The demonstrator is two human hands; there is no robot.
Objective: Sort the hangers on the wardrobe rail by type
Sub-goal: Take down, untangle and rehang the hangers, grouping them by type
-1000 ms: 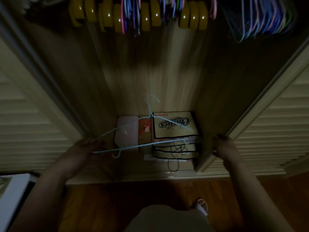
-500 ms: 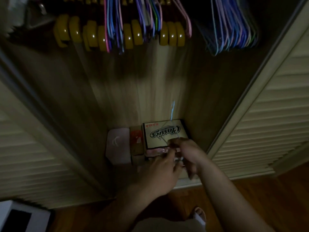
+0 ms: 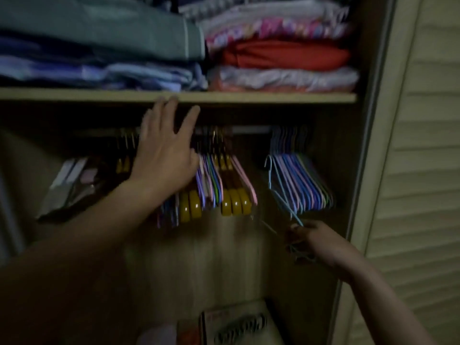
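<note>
Dim wardrobe interior fills the head view: a shelf [image 3: 273, 97] at twelve o'clock carries folded clothes [image 3: 281, 53], a slatted door [image 3: 423, 170] stands at three o'clock, and boxes [image 3: 239, 324] sit on the wardrobe floor at six.

Under the shelf runs the rail [image 3: 251, 129]. At the centre hangs a mixed bunch, yellow wooden hangers [image 3: 235, 201] interleaved with thin coloured ones [image 3: 211, 180]; toward two o'clock hangs a separate group of thin hangers [image 3: 298, 180], well apart from the mixed bunch.

The left hand [image 3: 164, 155] reaches up with fingers spread and straight, in front of the mixed bunch and holding nothing. The right hand [image 3: 316, 241], at four o'clock, has its grip closed on the lower end of a light blue thin hanger [image 3: 278, 190], whose hook looks to be up among the thin group, though blur hides the seating.

To do this step well, I judge the blue hanger should be seated fully on the rail beside its own kind before release. The left hand should then part the mixed bunch and lift one thin hanger straight off, without snagging its neighbours.
</note>
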